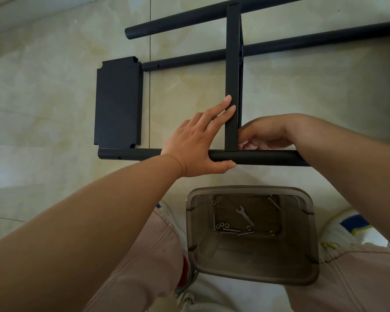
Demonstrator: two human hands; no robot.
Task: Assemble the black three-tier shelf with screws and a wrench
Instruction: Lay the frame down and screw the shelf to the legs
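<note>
The left hand (197, 140) lies flat and spread, fingers straight against the upright matte black shelf panel (232, 82), thumb along the near round tube (257, 157). At 3 o'clock of it, the right hand (265, 135) curls behind the panel's lower end; whether it grips anything, I cannot tell. The panel stands on edge, meeting the near tube at its foot and crossing 2 more smooth black tubes (189, 61) toward 12 o'clock. At 9 o'clock a flat rectangular panel (118, 102) with notched corners lies on the glossy beige tile floor (54, 86). At 6 o'clock a translucent grey plastic bin (252, 273) holds a small steel wrench (245, 216), long screws (230, 231) and ring-shaped nuts (222, 225).
</note>
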